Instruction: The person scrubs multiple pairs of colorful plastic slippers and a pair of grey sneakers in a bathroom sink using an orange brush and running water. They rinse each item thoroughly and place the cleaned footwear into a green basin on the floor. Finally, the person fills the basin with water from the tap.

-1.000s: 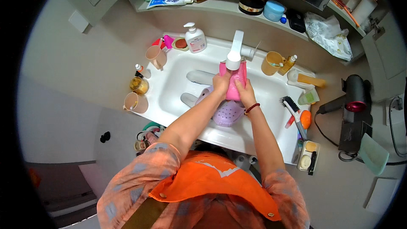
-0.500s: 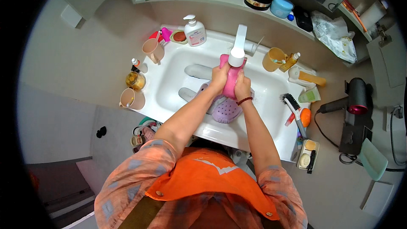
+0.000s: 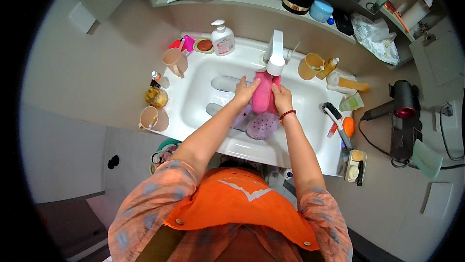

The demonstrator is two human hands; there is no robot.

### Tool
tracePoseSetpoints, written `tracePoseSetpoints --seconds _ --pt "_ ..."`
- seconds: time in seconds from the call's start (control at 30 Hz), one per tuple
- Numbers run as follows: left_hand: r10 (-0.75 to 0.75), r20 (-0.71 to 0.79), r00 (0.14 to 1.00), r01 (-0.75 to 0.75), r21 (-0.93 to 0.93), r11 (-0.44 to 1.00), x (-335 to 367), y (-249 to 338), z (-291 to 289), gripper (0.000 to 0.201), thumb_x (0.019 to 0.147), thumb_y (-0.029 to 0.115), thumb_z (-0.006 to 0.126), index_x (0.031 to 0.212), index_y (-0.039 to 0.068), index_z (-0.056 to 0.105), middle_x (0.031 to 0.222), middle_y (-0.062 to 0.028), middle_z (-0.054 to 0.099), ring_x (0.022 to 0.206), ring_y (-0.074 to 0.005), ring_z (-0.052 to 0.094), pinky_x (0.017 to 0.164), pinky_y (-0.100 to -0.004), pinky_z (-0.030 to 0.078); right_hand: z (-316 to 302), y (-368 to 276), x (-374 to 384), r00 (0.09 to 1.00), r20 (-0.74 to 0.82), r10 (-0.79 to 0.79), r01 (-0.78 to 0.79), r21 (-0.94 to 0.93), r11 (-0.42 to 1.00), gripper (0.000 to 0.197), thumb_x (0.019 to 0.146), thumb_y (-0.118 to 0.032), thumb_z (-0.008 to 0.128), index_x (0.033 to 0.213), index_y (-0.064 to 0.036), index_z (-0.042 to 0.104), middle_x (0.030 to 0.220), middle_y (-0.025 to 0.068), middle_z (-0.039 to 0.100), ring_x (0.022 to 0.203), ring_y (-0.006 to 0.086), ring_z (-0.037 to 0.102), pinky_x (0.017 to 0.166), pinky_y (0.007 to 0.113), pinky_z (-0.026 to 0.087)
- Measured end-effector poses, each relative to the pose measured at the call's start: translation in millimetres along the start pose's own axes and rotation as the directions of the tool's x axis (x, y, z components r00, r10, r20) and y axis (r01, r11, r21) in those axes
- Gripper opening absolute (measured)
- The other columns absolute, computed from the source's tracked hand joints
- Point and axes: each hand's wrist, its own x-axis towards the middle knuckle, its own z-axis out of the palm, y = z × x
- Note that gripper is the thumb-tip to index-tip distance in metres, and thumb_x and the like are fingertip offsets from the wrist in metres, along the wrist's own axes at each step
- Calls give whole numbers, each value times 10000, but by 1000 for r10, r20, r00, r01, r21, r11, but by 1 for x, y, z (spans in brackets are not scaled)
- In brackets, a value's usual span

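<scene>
Though tiny, reddish print point(image 3: 224, 47) on white pump bottle point(image 3: 222, 38) beyond left hand point(image 3: 246, 92)

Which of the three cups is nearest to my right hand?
The amber cup, right of the tap. The two pinkish-beige cups stand at the sink's left side, farther from your right hand.

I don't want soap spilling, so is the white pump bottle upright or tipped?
Upright: the white pump bottle stands on the sink's back rim, pump on top.
</scene>
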Motion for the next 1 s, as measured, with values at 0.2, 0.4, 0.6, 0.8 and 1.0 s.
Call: tracePoseSetpoints --seconds 0.2,0.4,0.6,0.8,1.0 --pt "338 398 853 -291 -176 940 4 -21 -10 688 860 338 662 1385 40 331 1262 -114 516 1133 -204 526 940 -357 455 -5 -11 -16 997 75 -8 6 33 999 324 939 -249 552 1078 32 631 987 85 678 857 147 629 774 308 494" --pt "-40 703 710 510 -473 718 -6 -6 -45 527 893 252 607 1316 16 399 1258 -161 541 1115 -268 575 965 -422 480 -44 -27 -18 939 310 149 -243 290 926 335 924 -239 588 1106 41 609 1011 97 666 886 161 629 805 299 505" --pt "29 468 883 271 -561 782 -5 -6 -12 526 883 271 621 1296 21 410 1198 -165 565 1042 -270 611 884 -413 529 -53 4 38 976 201 -81 96 -62 993 471 873 -315 640 1141 66 573 1043 148 661 923 244 641 846 342 499" --pt "110 -5 994 -93 -576 812 -7 -3 12 571 854 347 665 1245 -7 446 1084 -155 596 989 -231 608 822 -361 528 13 -28 5 976 -14 -219 168 -597 784 857 841 -554 527 1399 51 288 1333 271 452 1219 394 464 1005 424 368" --pt "-31 -153 988 -93 -735 672 -10 4 35 555 861 399 652 1160 -49 516 1071 -134 588 905 -187 587 782 -333 498 29 -50 4 991 128 -31 74 -346 935 741 818 -584 501 1142 79 571 1069 315 602 1054 419 575 899 435 435"
